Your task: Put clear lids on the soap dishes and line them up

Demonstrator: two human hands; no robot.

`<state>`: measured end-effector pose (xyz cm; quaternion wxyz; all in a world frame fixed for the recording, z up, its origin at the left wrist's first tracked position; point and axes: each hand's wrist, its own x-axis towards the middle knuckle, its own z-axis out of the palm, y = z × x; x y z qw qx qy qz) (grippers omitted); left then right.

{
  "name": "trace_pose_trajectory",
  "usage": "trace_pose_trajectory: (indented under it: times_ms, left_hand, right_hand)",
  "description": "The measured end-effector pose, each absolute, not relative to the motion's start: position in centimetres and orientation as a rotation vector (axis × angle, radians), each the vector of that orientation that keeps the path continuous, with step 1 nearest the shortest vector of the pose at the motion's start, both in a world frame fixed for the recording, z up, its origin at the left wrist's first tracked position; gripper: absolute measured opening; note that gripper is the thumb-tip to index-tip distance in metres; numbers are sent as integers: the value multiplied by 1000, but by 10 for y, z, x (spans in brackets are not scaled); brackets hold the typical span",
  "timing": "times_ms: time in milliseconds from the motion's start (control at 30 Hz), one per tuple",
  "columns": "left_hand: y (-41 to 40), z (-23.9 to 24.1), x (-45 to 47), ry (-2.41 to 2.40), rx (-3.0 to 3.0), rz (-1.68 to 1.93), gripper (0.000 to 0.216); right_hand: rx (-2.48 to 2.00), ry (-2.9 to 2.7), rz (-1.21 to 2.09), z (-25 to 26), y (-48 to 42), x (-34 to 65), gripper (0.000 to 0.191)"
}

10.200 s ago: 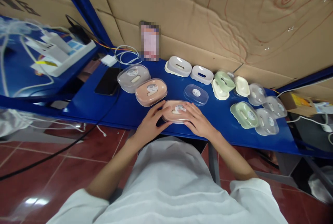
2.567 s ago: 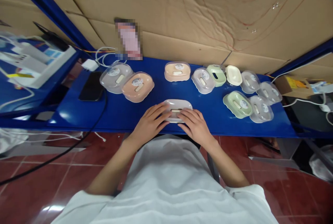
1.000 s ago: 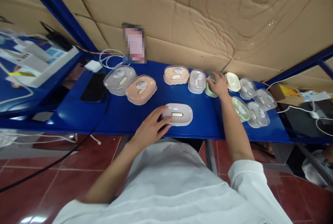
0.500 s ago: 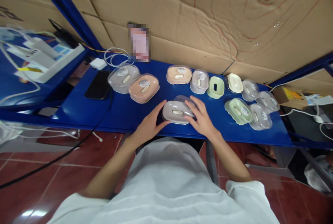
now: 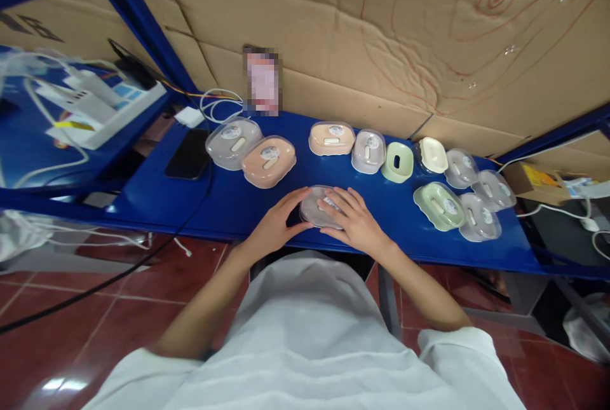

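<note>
A grey soap box with a clear lid [image 5: 315, 206] lies at the front edge of the blue shelf [image 5: 229, 197]. My left hand [image 5: 276, 227] cups its left end, fingers curled against the side. Lying flat over the lid is my right hand [image 5: 352, 222], fingers spread and pressing on it. An open green soap tray without a lid [image 5: 397, 161] stands in the back row.
Lidded boxes stand at the back: grey [image 5: 233, 143], peach [image 5: 268, 161], peach [image 5: 332, 138], grey [image 5: 368, 150]. On the right are a cream tray [image 5: 433, 154], a green box [image 5: 439, 206] and clear-lidded ones [image 5: 479, 216]. A black phone [image 5: 189, 154], cables and a cardboard wall are nearby.
My right hand reached to the green tray at the back, brought a clear lid forward and set it on the grey box. My left hand stayed on the box.
</note>
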<state>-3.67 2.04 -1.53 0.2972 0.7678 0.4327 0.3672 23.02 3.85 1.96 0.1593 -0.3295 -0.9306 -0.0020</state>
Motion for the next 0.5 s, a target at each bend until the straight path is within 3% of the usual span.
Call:
trace_pose_trajectory:
  times_ms: [300, 500]
  left_hand:
    - [16, -12, -34, 1182, 2153, 970, 64]
    - [8, -4, -33, 1486, 2355, 1214, 48]
  right_hand:
    - [-947, -2667, -30, 14, 40, 232, 58]
    - [-1156, -2583, -167, 27, 81, 231, 61]
